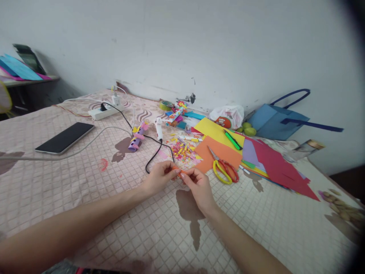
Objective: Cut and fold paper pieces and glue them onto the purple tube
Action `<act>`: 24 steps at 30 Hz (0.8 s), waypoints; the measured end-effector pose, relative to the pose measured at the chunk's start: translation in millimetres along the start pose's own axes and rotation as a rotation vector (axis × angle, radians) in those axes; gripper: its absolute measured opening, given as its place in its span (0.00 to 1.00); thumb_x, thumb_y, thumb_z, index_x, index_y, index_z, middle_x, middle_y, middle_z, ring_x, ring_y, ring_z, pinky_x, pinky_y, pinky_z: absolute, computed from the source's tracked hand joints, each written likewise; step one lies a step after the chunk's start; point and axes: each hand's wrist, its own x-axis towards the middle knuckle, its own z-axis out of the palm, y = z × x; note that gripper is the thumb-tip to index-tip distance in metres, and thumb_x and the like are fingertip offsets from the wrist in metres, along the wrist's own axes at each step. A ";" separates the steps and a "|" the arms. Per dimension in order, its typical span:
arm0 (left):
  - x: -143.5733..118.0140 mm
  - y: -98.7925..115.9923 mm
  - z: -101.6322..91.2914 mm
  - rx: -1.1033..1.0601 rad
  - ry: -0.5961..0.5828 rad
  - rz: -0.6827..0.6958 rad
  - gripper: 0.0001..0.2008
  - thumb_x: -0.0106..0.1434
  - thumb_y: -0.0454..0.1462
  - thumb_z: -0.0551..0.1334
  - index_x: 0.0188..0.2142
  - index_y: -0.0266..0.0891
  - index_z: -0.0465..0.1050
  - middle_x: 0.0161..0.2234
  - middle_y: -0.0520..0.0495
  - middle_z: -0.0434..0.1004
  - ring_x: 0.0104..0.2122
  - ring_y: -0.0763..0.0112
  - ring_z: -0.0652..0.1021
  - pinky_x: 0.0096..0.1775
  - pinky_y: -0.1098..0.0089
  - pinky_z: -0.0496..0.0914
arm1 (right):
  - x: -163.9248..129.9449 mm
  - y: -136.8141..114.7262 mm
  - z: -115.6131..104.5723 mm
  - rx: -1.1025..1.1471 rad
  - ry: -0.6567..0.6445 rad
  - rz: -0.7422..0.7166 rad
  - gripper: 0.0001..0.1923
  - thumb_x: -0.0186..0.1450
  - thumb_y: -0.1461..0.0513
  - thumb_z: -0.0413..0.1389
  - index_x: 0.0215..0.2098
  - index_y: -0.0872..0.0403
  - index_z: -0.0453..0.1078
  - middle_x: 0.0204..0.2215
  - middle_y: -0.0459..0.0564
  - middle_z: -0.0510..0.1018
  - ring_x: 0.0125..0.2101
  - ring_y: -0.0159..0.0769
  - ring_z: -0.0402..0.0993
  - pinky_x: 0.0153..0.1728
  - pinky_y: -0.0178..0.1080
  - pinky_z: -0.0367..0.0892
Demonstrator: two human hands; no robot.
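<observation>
Head view, both hands (159, 177) (199, 186) pinching orange paper strip (177, 169), scissors (224, 167) just beside

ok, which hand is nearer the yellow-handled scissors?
Right. The right hand sits just left of the scissors; the left hand is farther left, beyond the right one.

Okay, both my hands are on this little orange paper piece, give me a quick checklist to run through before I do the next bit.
1. Orange paper piece pinched by left hand and right hand: ok.
2. Scissors lie closed on the orange sheet, close to the right hand: ok.
3. Glue gun lies beyond the hands, its black cord looping near the left hand: not ok, may snag.
4. Glue gun hot or cold: cannot tell.
5. Paper scraps heaped just beyond the hands: ok.
</observation>
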 end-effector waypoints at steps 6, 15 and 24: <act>0.7 -1.4 0.7 -0.024 -0.006 -0.005 0.10 0.57 0.40 0.60 0.27 0.33 0.68 0.24 0.50 0.70 0.24 0.76 0.69 0.27 0.74 0.65 | 0.0 1.6 0.5 -0.043 0.003 -0.025 0.06 0.59 0.59 0.56 0.27 0.54 0.67 0.22 0.43 0.71 0.25 0.30 0.66 0.27 0.34 0.62; 1.6 0.1 0.1 -0.104 -0.056 -0.065 0.12 0.54 0.41 0.63 0.29 0.32 0.68 0.24 0.51 0.70 0.24 0.76 0.70 0.28 0.74 0.65 | 0.4 3.9 -1.8 -0.035 0.020 -0.018 0.08 0.59 0.58 0.55 0.27 0.54 0.66 0.23 0.44 0.70 0.25 0.30 0.65 0.27 0.33 0.61; 2.2 -1.5 -2.4 -0.118 -0.063 -0.099 0.12 0.54 0.41 0.62 0.28 0.32 0.69 0.23 0.51 0.70 0.23 0.77 0.70 0.27 0.75 0.64 | 2.4 3.5 -3.4 -0.002 -0.037 0.043 0.09 0.58 0.57 0.57 0.25 0.54 0.64 0.21 0.42 0.68 0.23 0.30 0.63 0.26 0.33 0.59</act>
